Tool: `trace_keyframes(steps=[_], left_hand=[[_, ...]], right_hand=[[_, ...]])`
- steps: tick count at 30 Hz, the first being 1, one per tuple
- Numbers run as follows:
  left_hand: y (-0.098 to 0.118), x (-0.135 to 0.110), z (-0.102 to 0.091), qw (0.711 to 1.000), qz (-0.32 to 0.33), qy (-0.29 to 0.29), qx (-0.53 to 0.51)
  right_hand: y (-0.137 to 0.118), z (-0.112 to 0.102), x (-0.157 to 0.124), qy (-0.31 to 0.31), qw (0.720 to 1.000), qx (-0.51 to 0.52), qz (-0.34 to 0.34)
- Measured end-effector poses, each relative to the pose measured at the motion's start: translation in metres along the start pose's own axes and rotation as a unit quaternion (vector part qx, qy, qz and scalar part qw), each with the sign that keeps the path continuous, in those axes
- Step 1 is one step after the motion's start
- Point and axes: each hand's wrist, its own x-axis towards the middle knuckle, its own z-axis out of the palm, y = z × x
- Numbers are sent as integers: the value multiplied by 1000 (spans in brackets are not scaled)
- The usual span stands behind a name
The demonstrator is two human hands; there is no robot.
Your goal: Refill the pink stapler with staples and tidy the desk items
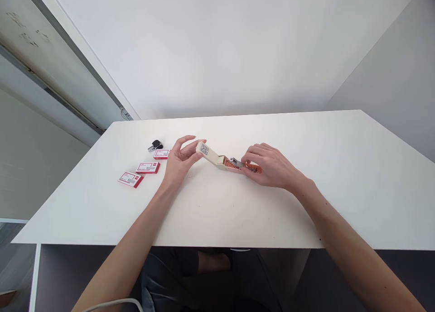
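Observation:
A cream-coloured stapler lies swung wide open above the middle of the table, its two parts joined at a hinge. Its raised end, at left, carries a patterned silver patch. My left hand pinches that end between thumb and fingers. Inside the other part, orange-brown surfaces and a silver metal piece show. My right hand is closed around this right part, fingertips at the metal piece. The fingers hide much of it, so I cannot see exactly how they grip.
Left of my left hand lie red-and-white staple boxes: a near one, a middle one and a far one partly behind my hand. Beyond them sits a small black-and-silver item. The white table meets a wall at the back.

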Motion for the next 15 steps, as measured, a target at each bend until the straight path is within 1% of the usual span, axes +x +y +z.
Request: trace_keyframes(steps=[10,15], left_hand=[[2,-1,1,1000,-3,-1,-5],[3,-1,2,1000,-6,-3,-5]], right_hand=[[2,2,-1,16,1000,-5,-3],[2,1,-1,13,1000,-4,-7]])
